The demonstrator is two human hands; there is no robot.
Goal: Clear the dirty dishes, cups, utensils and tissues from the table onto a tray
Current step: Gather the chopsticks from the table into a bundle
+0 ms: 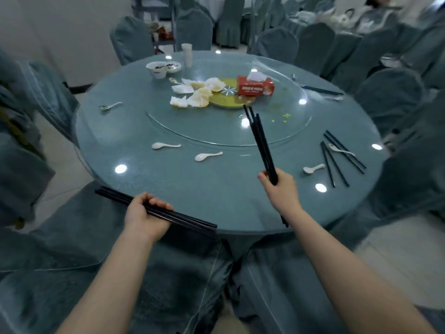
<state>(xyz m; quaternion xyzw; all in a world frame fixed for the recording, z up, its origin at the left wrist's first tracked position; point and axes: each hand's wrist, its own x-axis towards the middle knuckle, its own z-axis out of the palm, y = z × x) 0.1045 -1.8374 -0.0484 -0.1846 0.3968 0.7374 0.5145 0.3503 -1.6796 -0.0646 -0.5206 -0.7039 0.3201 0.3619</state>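
Note:
My left hand (144, 214) is closed around a bundle of black chopsticks (190, 219) held sideways at the near table edge. My right hand (280, 189) grips another bundle of black chopsticks (258, 136) pointing up and away over the table. Loose chopsticks (337, 160) lie at the right with two white spoons (313, 168). Two more white spoons (207, 156) rest in front of me, and a metal spoon (109, 106) lies at the left. Crumpled stained tissues (197, 94) sit on the glass turntable (284, 138) beside a red tissue box (255, 86).
A bowl (157, 68), a small dirty dish (173, 66) and stacked cups (186, 54) stand at the far side. More chopsticks (321, 90) lie at the far right. Covered chairs (72, 237) ring the round table (168, 179). No tray is in view.

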